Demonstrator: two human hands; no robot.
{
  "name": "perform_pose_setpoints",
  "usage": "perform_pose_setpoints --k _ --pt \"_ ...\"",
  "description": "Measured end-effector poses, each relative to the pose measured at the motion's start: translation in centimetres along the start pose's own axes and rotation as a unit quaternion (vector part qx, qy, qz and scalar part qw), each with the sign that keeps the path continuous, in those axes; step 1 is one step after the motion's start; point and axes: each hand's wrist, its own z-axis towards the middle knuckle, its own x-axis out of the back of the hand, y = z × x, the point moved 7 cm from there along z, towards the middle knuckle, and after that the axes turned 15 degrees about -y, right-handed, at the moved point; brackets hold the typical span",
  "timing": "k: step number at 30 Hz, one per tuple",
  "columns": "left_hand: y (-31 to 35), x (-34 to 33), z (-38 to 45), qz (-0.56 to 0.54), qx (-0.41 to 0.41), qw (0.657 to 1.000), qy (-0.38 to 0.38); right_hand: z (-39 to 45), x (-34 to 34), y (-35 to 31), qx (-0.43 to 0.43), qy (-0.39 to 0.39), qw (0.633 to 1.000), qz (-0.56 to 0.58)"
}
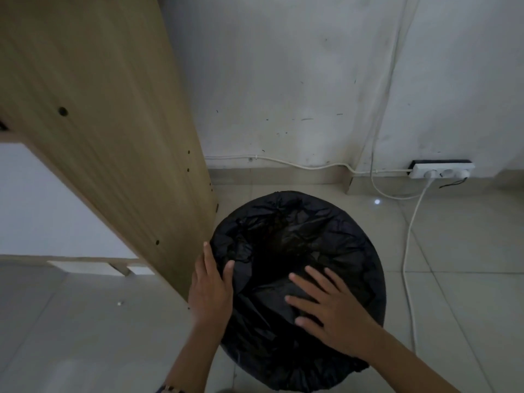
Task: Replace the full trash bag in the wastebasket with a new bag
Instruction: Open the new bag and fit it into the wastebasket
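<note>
A round wastebasket stands on the tiled floor, wholly covered by a crumpled black trash bag [306, 231] stretched over its rim. My left hand [211, 290] lies against the left side of the rim, fingers straight along the outside and thumb pressing the plastic inward. My right hand [331, 307] rests flat on the bag over the near part of the opening, fingers spread and pressing the plastic down. The basket's own wall is hidden under the bag, and I cannot see what is inside.
A light wooden furniture panel [107, 131] stands close to the basket's left side. Behind is a white wall with a white power strip [442, 170] at its base; a white cable [408, 251] runs down the floor to the basket's right.
</note>
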Motion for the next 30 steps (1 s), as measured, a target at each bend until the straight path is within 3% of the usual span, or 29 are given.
perform_pose_setpoints --k 4,7,9,11,13,15,16,17,18,20,23,26,30 --pt "0.3 0.0 -1.6 0.011 -0.016 1.000 0.011 1.2 -2.6 0.9 -0.112 -0.184 0.974 -0.074" --pt "0.2 0.1 -2.5 0.010 -0.011 1.000 0.019 0.1 -6.4 2.9 -0.198 -0.359 0.909 -0.070" --pt "0.1 0.1 -3.0 0.013 -0.014 0.999 0.030 -0.6 -7.1 3.3 -0.222 -0.395 0.888 -0.074" --pt "0.0 0.0 -3.3 0.017 -0.019 0.999 0.036 -0.1 -5.9 2.8 -0.219 -0.315 0.924 -0.006" --pt "-0.2 -0.3 -3.5 0.017 -0.021 0.999 0.033 1.1 -3.7 1.9 -0.199 -0.124 0.972 0.020" --pt "-0.3 -0.4 -3.7 0.019 -0.036 0.998 0.043 1.9 -2.5 0.8 -0.170 0.020 0.985 0.035" --pt "-0.3 -0.5 -3.7 0.018 -0.041 0.998 0.045 2.6 -2.8 -0.1 -0.150 0.016 0.988 0.037" --pt "-0.4 -0.6 -3.8 0.017 -0.038 0.998 0.040 3.4 -4.4 -0.6 -0.135 -0.055 0.988 0.044" --pt "-0.4 -0.7 -3.7 0.013 -0.032 0.999 0.032 4.0 -6.6 -0.8 -0.139 -0.147 0.978 0.051" --pt "-0.5 -0.7 -3.8 0.003 -0.029 0.999 0.037 3.3 -10.4 0.1 -0.194 -0.348 0.917 0.024" --pt "-0.4 -1.0 -4.1 -0.001 -0.040 0.998 0.051 2.3 -12.4 1.9 -0.253 -0.434 0.865 -0.015" --pt "-0.4 -1.3 -4.3 -0.002 -0.051 0.997 0.058 2.7 -10.4 1.9 -0.252 -0.379 0.890 0.040" --pt "-0.6 -1.1 -4.2 -0.005 -0.059 0.996 0.070 4.4 -5.7 0.6 -0.203 -0.113 0.963 0.139"
